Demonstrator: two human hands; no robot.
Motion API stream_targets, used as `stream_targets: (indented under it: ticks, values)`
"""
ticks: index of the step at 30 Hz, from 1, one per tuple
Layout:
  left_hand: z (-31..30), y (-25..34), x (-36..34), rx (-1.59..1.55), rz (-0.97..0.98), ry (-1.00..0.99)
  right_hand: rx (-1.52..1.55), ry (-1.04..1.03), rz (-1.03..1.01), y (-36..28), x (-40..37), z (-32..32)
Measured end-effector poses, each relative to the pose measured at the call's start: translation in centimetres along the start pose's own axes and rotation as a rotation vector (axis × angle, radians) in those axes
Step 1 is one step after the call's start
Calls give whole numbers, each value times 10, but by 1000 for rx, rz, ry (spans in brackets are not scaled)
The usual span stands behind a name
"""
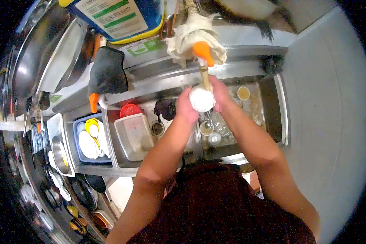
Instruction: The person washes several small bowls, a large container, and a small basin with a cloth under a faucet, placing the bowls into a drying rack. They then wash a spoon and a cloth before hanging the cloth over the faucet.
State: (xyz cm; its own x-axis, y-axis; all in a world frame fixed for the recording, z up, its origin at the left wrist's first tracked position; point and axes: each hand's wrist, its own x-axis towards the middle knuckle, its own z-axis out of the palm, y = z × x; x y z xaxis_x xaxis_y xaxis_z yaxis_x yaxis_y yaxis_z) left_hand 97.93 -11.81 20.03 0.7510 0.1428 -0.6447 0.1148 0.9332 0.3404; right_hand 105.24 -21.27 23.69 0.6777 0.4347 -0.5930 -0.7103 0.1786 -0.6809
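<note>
Above the sink divider, my left hand (186, 106) and my right hand (220, 95) grip a small white bowl (201, 100) from its two sides. It sits right under the mouth of a tap with an orange handle (203, 53), whose neck is wrapped in a pale cloth (183, 42). Below my hands a metal spoon (208, 123) leans over a small cup (206, 130) in the right basin. Close by in the basin lie clear, shiny pieces (219, 125) that I cannot make out. My fingertips are partly hidden behind the bowl.
A cup of yellowish liquid (243, 93) stands in the right basin. The left basin holds a white tub (134, 138), a red bowl (130, 110) and a dark cloth (165, 110). Further left, a blue bin (78, 132) contains dishes. A blue jug (114, 20) stands behind.
</note>
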Motion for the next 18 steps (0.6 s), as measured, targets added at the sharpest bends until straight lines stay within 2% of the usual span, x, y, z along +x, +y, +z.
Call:
stream_targets:
  ticks: [2,3,4,6,7,8,9,10,12,13,14,16,17,18]
  values:
    - [4,-3,1,-106,37,53,174,127,81,2,1,-3]
    - [3,-1,0,-108,39,53,208,50,60,7,4,-9]
    - [6,2,-4,9,-113,103,206,49,61,10,8,-16]
    - [12,7,-13,244,-422,201,-55,-13,74,16,16,-32]
    - [16,10,-11,299,-577,102,-54,-10,77,21,18,-37]
    - [17,10,-12,300,-579,102,-340,-64,-38,25,21,-40]
    - [19,10,-14,269,-487,77,-625,-117,-157,29,24,-44]
    - [19,11,-15,239,-397,52,-623,-114,-159,21,12,-36]
    - [4,14,1,217,-361,36,-1161,70,-481,2,-32,-10]
    - [6,20,5,151,-374,-55,-1348,-206,-645,4,-40,-16]
    - [7,23,6,83,-387,-145,-1348,-203,-644,6,-42,-20]
    - [4,20,3,105,-396,-173,-1398,-454,-1149,12,-45,-28]
    - [1,17,5,176,-276,-166,-1505,-438,-995,12,-42,-30]
    - [0,15,7,246,-155,-161,-1506,-431,-996,14,-42,-31]
